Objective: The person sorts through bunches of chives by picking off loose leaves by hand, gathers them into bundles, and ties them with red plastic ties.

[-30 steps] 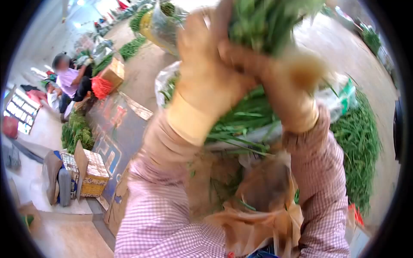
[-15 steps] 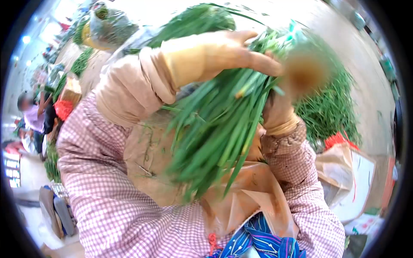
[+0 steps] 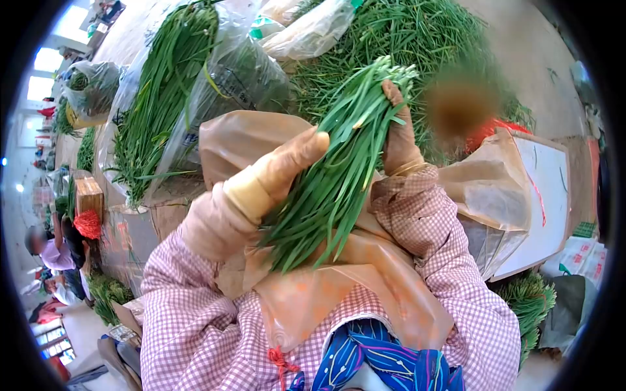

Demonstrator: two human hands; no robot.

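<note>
A bunch of garlic chives (image 3: 345, 163) slants across the middle of the head view, pale cut ends at the upper right and leaf tips hanging down to the left. My right hand (image 3: 399, 133), gloved, grips the bunch near its pale ends, fingertips curled over the side. On the other side, my gloved left hand (image 3: 290, 159) holds the bunch midway, its thumb raised along the leaves and its other fingers hidden beneath them. The leaves hang over the brown plastic apron (image 3: 293, 300) on my lap.
A large pile of loose chives (image 3: 417, 39) lies ahead. More chives (image 3: 166, 91) lie to the left beside a clear plastic bag (image 3: 241, 78). A white board (image 3: 544, 189) and red ties (image 3: 492, 130) are at the right. A person (image 3: 55, 254) sits far left.
The bunch has come down and its pale ends show more clearly. My left hand has moved back from those ends to the bunch's middle. The view has shifted, showing more of the floor ahead.
</note>
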